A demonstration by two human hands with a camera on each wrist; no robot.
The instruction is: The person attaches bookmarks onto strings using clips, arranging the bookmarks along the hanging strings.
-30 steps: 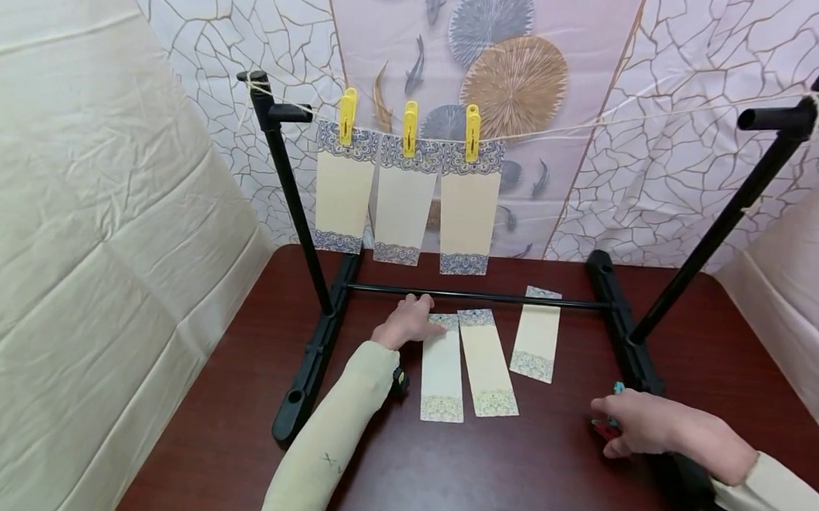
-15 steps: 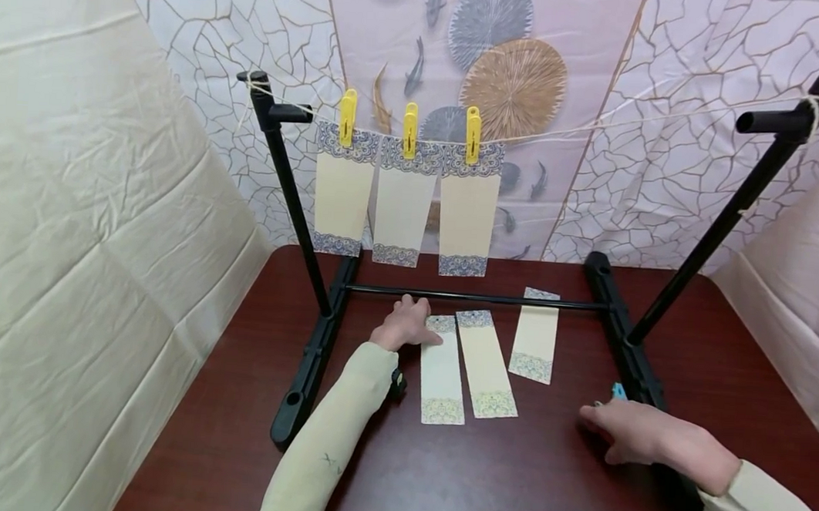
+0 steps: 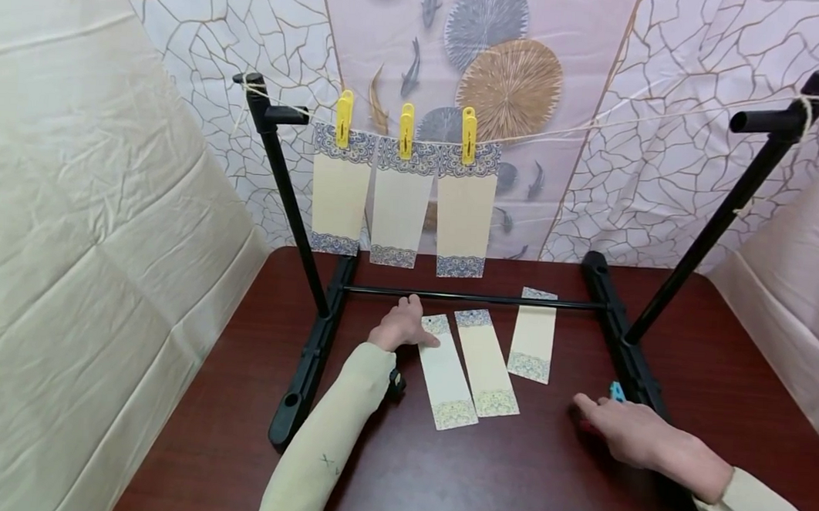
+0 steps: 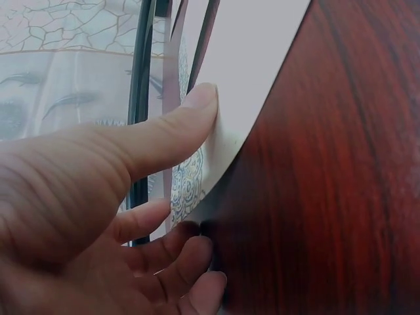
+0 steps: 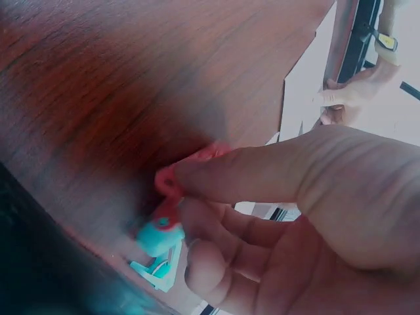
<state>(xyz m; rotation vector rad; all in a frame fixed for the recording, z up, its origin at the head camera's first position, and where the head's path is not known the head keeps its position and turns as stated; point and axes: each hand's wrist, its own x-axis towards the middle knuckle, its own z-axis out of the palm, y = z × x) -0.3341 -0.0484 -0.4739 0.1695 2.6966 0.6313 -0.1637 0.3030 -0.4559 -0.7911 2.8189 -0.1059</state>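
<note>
Head: I have the left hand (image 3: 400,323) at the top end of the white card (image 3: 447,381) on the tabletop (image 3: 509,481), cream card (image 3: 489,364) just beside. Right hand (image 3: 632,433) near the rack (image 3: 626,359). Left wrist: grip wide, thumb on the white card's face, fingers by its edge. Right wrist: grip narrow, pinching the red clip (image 5: 167,180); teal clip (image 5: 159,239) just beside.
</note>
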